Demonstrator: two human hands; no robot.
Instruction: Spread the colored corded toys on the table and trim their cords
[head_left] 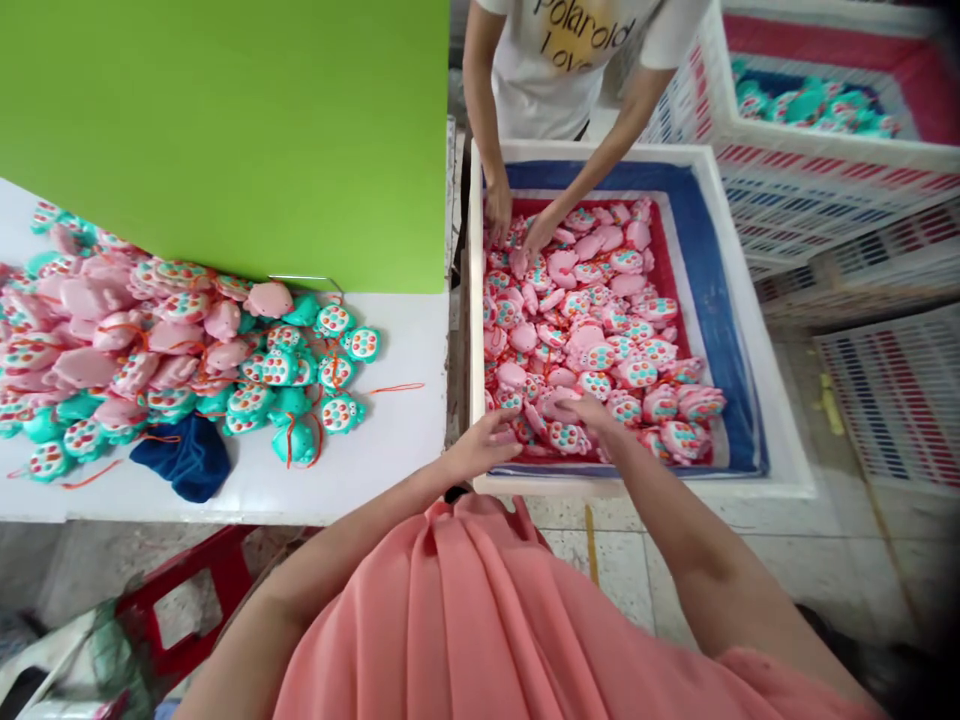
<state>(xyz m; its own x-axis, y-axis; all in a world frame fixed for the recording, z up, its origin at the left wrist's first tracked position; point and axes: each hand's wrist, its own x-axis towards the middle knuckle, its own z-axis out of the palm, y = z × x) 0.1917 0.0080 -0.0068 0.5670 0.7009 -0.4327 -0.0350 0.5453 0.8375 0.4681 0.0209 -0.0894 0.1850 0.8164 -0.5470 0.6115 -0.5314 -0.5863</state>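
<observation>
Pink turtle-shaped toys (592, 335) with colored dots on their shells fill a white bin (780, 440) in front of me. Over the bin's near left part, my left hand (487, 440) is open, fingers apart, beside the toys. My right hand (596, 415) reaches into the near side, its fingers closed at the edge of a pink turtle toy (559, 402); part of that grip is hidden. Across the bin, a co-worker's two hands (534, 240) are down among the toys at the far left corner.
On the white table (405, 450) at left lie a heap of pink and teal turtle toys (97, 320) with orange cords, a dark blue cloth (187, 460) and a green panel (300, 140). White crates (810, 190) stand at right. A red stool (187, 590) is below the table.
</observation>
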